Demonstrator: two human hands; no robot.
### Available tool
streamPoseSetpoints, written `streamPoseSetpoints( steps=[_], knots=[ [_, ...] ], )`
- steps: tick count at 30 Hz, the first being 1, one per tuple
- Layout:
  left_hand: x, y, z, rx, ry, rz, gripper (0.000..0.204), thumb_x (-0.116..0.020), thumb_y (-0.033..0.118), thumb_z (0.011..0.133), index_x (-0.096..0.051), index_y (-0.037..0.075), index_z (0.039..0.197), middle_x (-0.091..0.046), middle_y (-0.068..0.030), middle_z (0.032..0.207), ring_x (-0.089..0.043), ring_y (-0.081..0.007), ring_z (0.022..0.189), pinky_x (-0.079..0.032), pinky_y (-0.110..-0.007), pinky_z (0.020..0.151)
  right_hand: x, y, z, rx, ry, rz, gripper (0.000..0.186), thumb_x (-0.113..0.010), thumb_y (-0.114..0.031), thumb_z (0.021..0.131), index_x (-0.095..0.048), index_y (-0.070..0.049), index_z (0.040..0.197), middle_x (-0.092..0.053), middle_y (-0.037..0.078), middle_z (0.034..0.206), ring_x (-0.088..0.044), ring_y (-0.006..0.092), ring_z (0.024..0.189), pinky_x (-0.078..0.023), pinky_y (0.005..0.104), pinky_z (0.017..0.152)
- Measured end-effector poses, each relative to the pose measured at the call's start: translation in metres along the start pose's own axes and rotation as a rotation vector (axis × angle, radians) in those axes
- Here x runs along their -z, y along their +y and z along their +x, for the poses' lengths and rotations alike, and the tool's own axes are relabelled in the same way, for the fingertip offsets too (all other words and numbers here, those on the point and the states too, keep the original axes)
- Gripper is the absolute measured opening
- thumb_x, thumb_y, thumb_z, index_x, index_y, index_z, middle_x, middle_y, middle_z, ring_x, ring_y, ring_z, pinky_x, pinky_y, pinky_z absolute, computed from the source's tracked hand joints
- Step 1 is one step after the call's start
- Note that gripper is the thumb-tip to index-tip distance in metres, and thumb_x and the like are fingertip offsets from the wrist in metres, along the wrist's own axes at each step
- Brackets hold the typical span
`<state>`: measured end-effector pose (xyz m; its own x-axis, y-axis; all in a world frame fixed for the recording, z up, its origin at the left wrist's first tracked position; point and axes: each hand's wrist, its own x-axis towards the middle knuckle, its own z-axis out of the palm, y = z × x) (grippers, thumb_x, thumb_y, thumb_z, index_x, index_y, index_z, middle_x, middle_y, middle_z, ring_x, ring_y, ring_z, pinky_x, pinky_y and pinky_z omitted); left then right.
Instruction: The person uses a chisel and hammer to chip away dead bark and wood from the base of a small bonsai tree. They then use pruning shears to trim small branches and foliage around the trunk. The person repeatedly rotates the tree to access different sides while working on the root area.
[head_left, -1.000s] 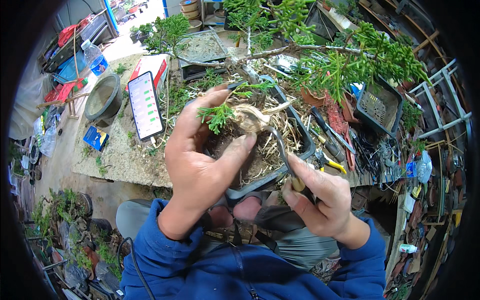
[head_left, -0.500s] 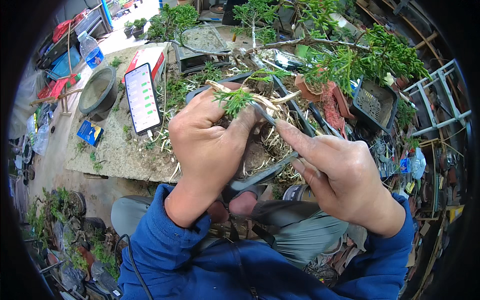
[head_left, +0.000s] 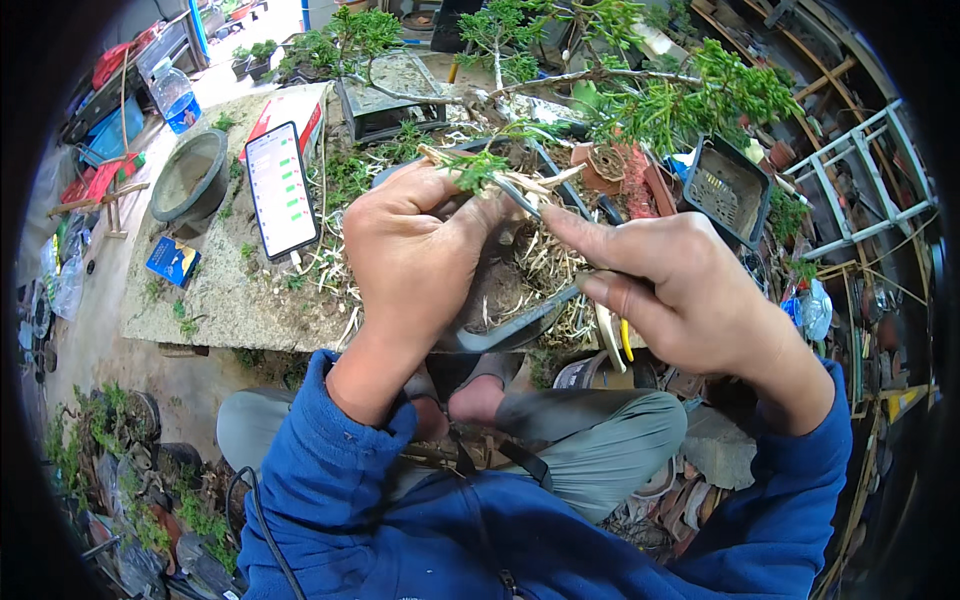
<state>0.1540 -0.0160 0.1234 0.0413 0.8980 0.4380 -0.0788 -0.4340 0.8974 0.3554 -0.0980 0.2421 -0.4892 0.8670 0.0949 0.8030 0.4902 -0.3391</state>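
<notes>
The juniper [head_left: 700, 100] rises from a dark pot [head_left: 510, 330] at the near edge of the surface [head_left: 230, 310], its thin, bare branches spreading from ten to two o'clock and ending in dense green tufts. Inside the pot lie brown soil and a litter of pale shavings [head_left: 550, 265]. The stripped wood [head_left: 560, 180] near its middle is cream-coloured and splintered, one prong pointing to two o'clock, with a small green sprig [head_left: 475, 172] in front of it. The left hand [head_left: 410, 245] has its fingers curled tight around that wood, hiding much of it. The right hand [head_left: 680, 285] pinches a slim metal tool [head_left: 518, 197], tip against the wood — its handle is covered by the fingers.

Around the pot, a black slotted tray [head_left: 725, 190] sits between two and three o'clock, partly behind the right-hand branches. Between nine and ten stand a round grey bowl [head_left: 190, 175] and, nearer, a lit phone [head_left: 282, 190]; a clear bottle [head_left: 175, 97] is at ten. A small blue box [head_left: 173, 260] lies at nine — well apart from both hands.
</notes>
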Motion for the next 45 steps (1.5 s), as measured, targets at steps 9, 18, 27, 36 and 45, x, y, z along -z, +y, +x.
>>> streamPoseSetpoints(
  steps=[9, 18, 27, 36, 45],
  knots=[
    [0.0, 0.002, 0.003, 0.025, 0.026, -0.058, 0.01, -0.087, 0.0, 0.085, -0.081, -0.007, 0.089, -0.072, -0.0012, 0.073, -0.057, -0.0053, 0.067, -0.046, -0.027, 0.058, 0.05, -0.068, 0.05, -0.076, -0.316, -0.443, 0.047, -0.067, 0.003, 0.083, -0.076, 0.001, 0.129, -0.069, 0.026, 0.082, -0.074, 0.0443, 0.084, -0.058, 0.0514, 0.075],
    [-0.005, -0.011, 0.002, -0.109, 0.056, -0.11, 0.012, -0.089, 0.001, 0.084, -0.082, -0.005, 0.093, -0.071, -0.0085, 0.073, -0.06, -0.0133, 0.064, -0.047, -0.03, 0.059, 0.069, -0.08, 0.066, -0.038, -0.354, -0.619, 0.039, -0.068, -0.003, 0.086, -0.078, 0.002, 0.123, -0.073, 0.025, 0.095, -0.074, 0.0428, 0.092, -0.06, 0.0464, 0.084],
    [0.015, -0.028, -0.017, -0.181, -0.052, -0.076, 0.08, -0.098, 0.012, 0.074, -0.064, -0.003, 0.145, -0.063, -0.0267, 0.154, -0.064, -0.0352, 0.141, -0.05, -0.043, 0.119, 0.042, -0.041, -0.03, -0.175, -0.178, -0.039, 0.058, -0.078, -0.007, 0.091, -0.068, -0.001, 0.148, -0.075, 0.02, 0.088, -0.075, 0.033, 0.072, -0.057, 0.0383, 0.071],
    [0.024, -0.04, 0.009, 0.017, -0.193, -0.414, 0.075, -0.092, 0.002, 0.086, -0.046, 0.0, 0.145, -0.064, -0.0162, 0.141, -0.063, -0.0242, 0.134, -0.05, -0.038, 0.118, -0.02, 0.024, -0.034, -0.064, 0.052, -0.009, 0.055, -0.075, -0.006, 0.095, -0.065, 0.004, 0.149, -0.078, 0.022, 0.122, -0.077, 0.0335, 0.093, -0.06, 0.0381, 0.084],
    [0.03, -0.023, 0.015, 0.041, -0.229, -0.11, 0.121, -0.096, 0.024, 0.081, -0.021, -0.004, 0.171, -0.072, -0.0292, 0.137, -0.066, -0.033, 0.135, -0.046, -0.041, 0.119, -0.019, 0.032, -0.022, 0.05, 0.134, 0.103, 0.054, -0.073, -0.005, 0.094, -0.067, 0.004, 0.147, -0.079, 0.021, 0.116, -0.077, 0.0309, 0.081, -0.061, 0.0375, 0.072]
  ],
)
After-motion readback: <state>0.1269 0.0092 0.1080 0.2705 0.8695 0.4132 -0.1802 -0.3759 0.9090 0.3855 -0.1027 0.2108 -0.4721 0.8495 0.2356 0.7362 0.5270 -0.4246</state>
